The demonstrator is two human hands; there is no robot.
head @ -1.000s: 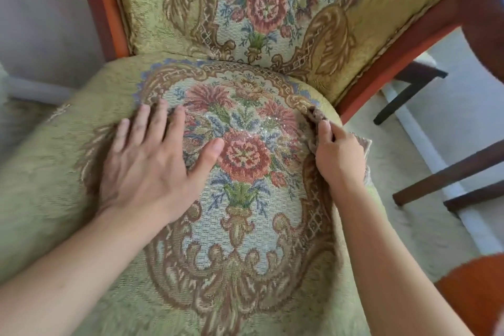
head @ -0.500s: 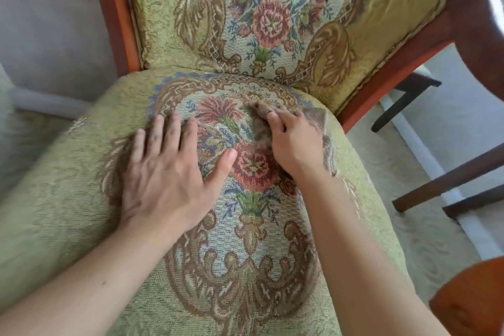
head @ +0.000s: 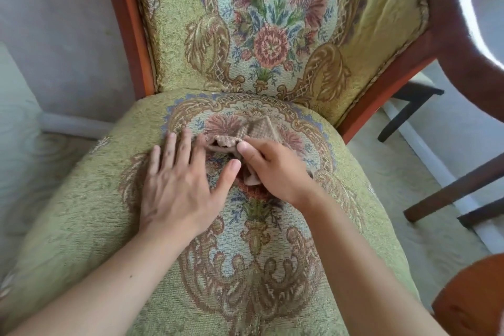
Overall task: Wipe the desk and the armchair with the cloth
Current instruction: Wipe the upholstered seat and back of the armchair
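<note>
The armchair has a green seat [head: 90, 199] woven with flowers and a matching backrest [head: 272, 22] in a red-brown wooden frame. A small beige waffle-weave cloth [head: 256, 131] lies bunched on the rear middle of the seat. My right hand [head: 275, 169] is closed on the cloth and presses it onto the seat. My left hand [head: 180, 180] lies flat on the seat just left of the cloth, fingers spread, its fingertips touching the cloth's edge.
The chair's wooden arm [head: 469, 43] curves along the upper right. Dark wooden legs of other furniture [head: 458, 188] stand on the pale carpet at the right. A wall and white skirting [head: 73, 125] are at the left. An orange-brown rounded surface [head: 474, 297] fills the bottom right corner.
My right hand has dragged the cloth leftward from the seat's right edge to its middle, next to my left hand. The view has tilted up, showing more backrest.
</note>
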